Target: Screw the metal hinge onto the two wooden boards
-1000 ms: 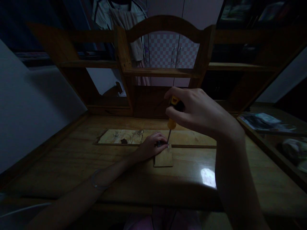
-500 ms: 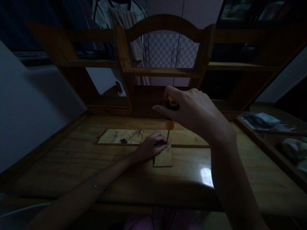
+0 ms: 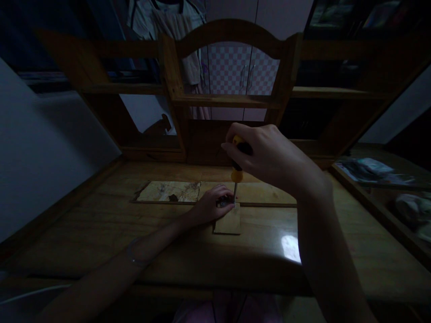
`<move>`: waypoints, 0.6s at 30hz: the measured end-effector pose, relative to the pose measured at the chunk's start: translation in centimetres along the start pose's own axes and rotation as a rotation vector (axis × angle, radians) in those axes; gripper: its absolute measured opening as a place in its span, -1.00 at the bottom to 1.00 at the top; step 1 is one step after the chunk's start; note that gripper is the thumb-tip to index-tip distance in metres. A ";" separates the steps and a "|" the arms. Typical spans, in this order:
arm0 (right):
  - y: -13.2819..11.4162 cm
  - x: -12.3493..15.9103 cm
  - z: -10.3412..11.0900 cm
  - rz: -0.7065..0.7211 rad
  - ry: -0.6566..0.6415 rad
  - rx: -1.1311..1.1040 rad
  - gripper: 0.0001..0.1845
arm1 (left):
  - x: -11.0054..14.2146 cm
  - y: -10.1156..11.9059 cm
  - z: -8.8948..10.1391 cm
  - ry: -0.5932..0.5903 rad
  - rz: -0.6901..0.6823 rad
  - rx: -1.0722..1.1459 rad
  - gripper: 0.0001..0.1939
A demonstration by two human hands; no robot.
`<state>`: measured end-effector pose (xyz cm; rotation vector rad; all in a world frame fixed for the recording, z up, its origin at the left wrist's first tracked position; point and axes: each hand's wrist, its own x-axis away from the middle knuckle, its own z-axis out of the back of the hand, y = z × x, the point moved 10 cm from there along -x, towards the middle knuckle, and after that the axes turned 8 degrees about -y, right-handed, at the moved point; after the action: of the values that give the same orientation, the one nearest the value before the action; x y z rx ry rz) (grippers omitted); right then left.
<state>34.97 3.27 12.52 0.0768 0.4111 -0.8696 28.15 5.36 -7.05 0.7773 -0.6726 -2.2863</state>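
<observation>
My right hand is closed around the yellow and black handle of a screwdriver, held upright. Its metal shaft points down to the top edge of a small wooden board, where the tip meets my left fingertips. My left hand pinches a small, dark, shiny metal fitting against that board; the fingers cover much of it, and its exact kind is unclear. Any screw under the tip is too small to make out. Behind the small board lies a long wooden plank, its left part pale and stained.
The wooden desk carries a shelf unit along its back. Papers and bagged items lie on a lower surface at the right. A white wall stands at the left. The light is dim.
My right hand has turned slightly around the screwdriver handle, its thumb drawn in closer. The screwdriver and the small board have shifted slightly left. My left hand stays almost in place.
</observation>
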 end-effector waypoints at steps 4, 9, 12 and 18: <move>0.4 0.1 0.1 -0.033 0.001 0.012 -0.75 | -0.1 0.2 0.0 -0.012 0.018 0.010 -0.82; 0.3 0.2 0.3 -0.042 -0.029 0.001 -0.74 | -0.1 0.2 0.1 0.003 0.010 0.029 -0.81; 0.4 0.1 0.3 -0.039 -0.026 0.023 -0.74 | -0.1 0.2 0.2 0.005 0.004 0.051 -0.78; 1.0 -0.2 0.0 -0.062 0.005 0.060 -0.75 | -0.1 0.2 0.2 -0.016 0.043 0.048 -0.76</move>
<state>35.65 4.07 12.44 0.1222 0.3934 -0.9429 28.13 5.39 -6.77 0.7609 -0.7465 -2.2469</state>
